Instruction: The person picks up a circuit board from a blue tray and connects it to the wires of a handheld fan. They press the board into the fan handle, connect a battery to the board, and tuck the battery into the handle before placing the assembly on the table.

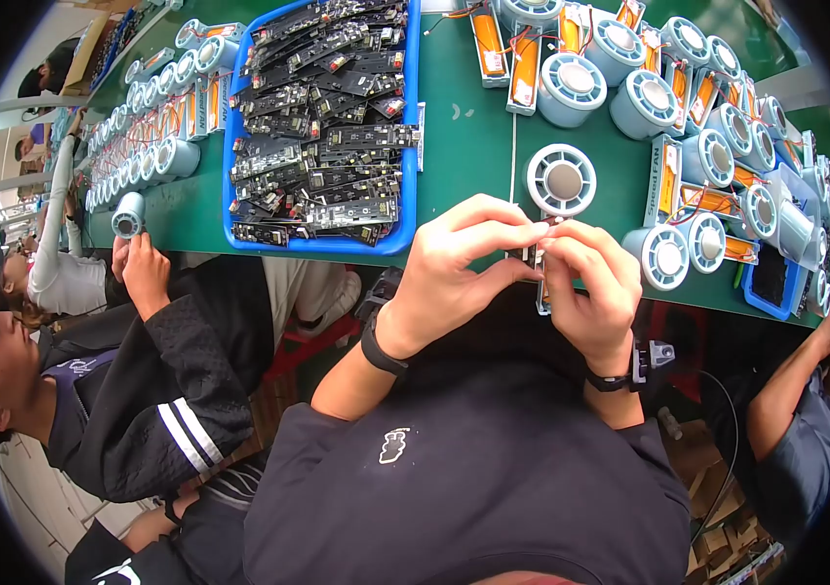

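A light-blue handheld fan (562,181) lies at the table's near edge, its round grille away from me and its handle running toward me between my hands. My left hand (459,261) is closed in a pinch on a small dark circuit board (530,255) at the handle. From the other side my right hand (592,281) closes around the handle, its fingertips meeting those of the left over the board. The fingers hide most of the board and the handle.
A blue tray (412,185) heaped with black circuit boards stands left of my hands. Several light-blue fans and open housings with orange batteries (526,70) crowd the right of the green table (463,146). A co-worker at left holds a fan (128,214); another person's arm (790,390) is at right.
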### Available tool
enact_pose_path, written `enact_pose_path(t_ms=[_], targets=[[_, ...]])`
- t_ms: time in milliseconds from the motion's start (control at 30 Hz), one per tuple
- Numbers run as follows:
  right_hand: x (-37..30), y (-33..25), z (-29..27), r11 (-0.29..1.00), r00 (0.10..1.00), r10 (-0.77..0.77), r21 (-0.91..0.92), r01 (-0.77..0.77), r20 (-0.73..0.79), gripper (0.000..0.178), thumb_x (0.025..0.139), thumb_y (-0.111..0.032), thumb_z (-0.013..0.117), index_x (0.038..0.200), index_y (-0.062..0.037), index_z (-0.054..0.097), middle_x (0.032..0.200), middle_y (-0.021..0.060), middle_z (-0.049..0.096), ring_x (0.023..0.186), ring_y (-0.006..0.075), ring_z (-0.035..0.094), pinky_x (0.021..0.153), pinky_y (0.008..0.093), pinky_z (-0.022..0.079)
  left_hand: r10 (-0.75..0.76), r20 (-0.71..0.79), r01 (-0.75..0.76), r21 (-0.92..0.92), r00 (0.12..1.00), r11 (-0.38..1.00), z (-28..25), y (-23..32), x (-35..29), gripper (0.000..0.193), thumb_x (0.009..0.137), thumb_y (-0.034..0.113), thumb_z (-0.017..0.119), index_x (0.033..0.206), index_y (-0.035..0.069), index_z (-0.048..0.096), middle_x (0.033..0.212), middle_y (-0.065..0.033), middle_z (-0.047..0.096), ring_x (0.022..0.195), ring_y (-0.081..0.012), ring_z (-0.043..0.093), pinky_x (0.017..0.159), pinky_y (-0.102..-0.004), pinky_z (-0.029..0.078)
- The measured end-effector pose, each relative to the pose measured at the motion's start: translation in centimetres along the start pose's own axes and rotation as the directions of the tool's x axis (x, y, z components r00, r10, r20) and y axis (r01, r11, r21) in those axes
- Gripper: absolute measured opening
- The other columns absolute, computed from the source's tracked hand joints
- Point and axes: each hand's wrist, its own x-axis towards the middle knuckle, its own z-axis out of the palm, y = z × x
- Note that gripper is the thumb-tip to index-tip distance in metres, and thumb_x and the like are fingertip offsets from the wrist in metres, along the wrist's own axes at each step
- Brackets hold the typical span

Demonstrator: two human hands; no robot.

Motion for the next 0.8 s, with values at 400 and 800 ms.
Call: enact_pose_path(t_ms=[400, 800], targets=[[-0.4, -0.2, -0.3, 0.992, 0.996, 0.088, 0.092, -0.088, 0.000, 0.018, 0.080, 0.012, 0.069, 0.096, 0.0058, 0.071, 0.098, 0.0185, 0.074, 0.079, 0.0250, 0.074, 0.068, 0.0297, 0.058, 0.130, -0.055, -0.122, 0.138, 0.990, 0.983, 0.6, -0.3, -0.4, 0.037, 0.068, -0.003, 0.087, 0.103, 0.006, 0.079, 0.101, -0.0092, 0.073, 0.091, -0.0246, 0.073, 0.094, -0.0419, 0.060], [-1.9, -1.4, 0.6, 0.898, 0.933, 0.359, 0.276, -0.342, -0.012, 0.017, 0.088, 0.005, 0.073, 0.105, 0.0095, 0.070, 0.106, 0.0200, 0.073, 0.085, 0.0191, 0.071, 0.072, 0.0281, 0.057, 0.284, -0.140, -0.241, 0.261, 0.949, 0.935, 1.8, -1.0, -0.7, 0.036, 0.069, -0.004, 0.085, 0.103, 0.005, 0.078, 0.097, -0.0092, 0.072, 0.087, -0.0251, 0.071, 0.085, -0.0387, 0.059]])
